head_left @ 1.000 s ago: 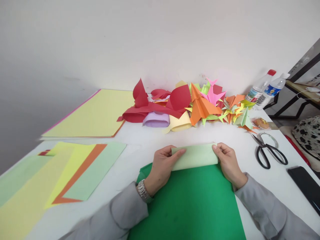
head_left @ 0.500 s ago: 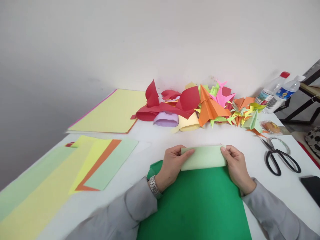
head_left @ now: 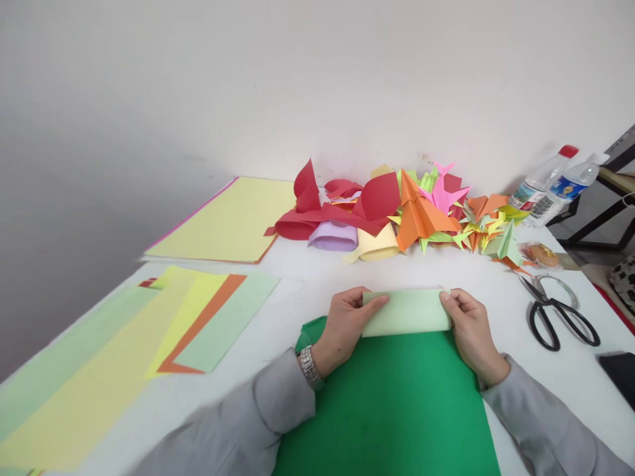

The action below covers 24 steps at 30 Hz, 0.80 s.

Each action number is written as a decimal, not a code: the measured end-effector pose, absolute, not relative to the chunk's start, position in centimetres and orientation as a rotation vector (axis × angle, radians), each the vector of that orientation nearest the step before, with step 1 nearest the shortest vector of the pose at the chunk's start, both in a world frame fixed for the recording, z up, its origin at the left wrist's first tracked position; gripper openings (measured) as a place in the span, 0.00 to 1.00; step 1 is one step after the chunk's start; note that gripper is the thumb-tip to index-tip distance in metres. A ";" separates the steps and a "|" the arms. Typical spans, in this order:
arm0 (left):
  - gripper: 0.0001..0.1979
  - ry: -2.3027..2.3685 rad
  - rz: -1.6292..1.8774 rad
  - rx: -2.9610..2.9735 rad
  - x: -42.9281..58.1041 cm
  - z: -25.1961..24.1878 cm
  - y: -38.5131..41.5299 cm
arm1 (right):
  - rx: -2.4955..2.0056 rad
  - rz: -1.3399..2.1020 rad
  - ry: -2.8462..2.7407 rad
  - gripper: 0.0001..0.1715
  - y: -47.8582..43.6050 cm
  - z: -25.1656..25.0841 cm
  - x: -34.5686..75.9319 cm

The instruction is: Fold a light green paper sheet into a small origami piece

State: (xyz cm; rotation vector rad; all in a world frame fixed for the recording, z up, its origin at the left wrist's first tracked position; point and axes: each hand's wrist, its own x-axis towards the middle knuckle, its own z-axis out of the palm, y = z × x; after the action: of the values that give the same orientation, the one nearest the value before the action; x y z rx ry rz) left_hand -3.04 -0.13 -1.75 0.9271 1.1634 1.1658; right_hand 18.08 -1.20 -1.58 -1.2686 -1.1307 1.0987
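A folded strip of pale green paper [head_left: 407, 313] is stretched between my two hands. My left hand [head_left: 346, 330] pinches its left end, thumb on the near face, while my right hand [head_left: 469, 334] grips the right end the same way. The fingers behind the paper are partly hidden. Beneath the strip lies a large dark green sheet [head_left: 391, 403], its far left corner curled up beside my left wrist.
Coloured sheets [head_left: 124, 344] spread at the left, with a pale yellow stack [head_left: 218, 225] behind. Red paper shapes [head_left: 380, 198] and an orange folded plane [head_left: 421, 218] sit by the wall. Scissors [head_left: 550, 304], tape roll [head_left: 570, 289], black phone [head_left: 620, 373] and bottles [head_left: 565, 188] stand right.
The view has shifted slightly, moving most things a little to the right in the picture. Both hands keep the same grip on the pale green paper.
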 end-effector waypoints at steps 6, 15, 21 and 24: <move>0.18 1.140 1.171 0.927 -3.0 -1.8 -0.1 | -1.268 1.102 -1.131 0.17 -1.2 -1.7 18.2; 0.19 1.154 1.167 0.914 -2.9 -1.3 -0.2 | -1.248 1.118 -1.110 0.16 -1.1 -2.0 18.2; 0.19 1.147 1.170 0.917 -3.0 -1.3 -0.2 | -1.256 1.114 -1.113 0.16 -1.1 -2.0 18.2; 0.18 1.142 1.170 0.918 -3.0 -1.5 -0.2 | -1.260 1.110 -1.114 0.17 -1.1 -1.9 18.2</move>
State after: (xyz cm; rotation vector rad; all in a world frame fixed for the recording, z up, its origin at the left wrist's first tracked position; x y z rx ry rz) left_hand -3.01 -0.21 -1.48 0.9176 1.1418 1.1697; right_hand 18.21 -1.11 -1.95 -1.2603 -1.1141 1.1098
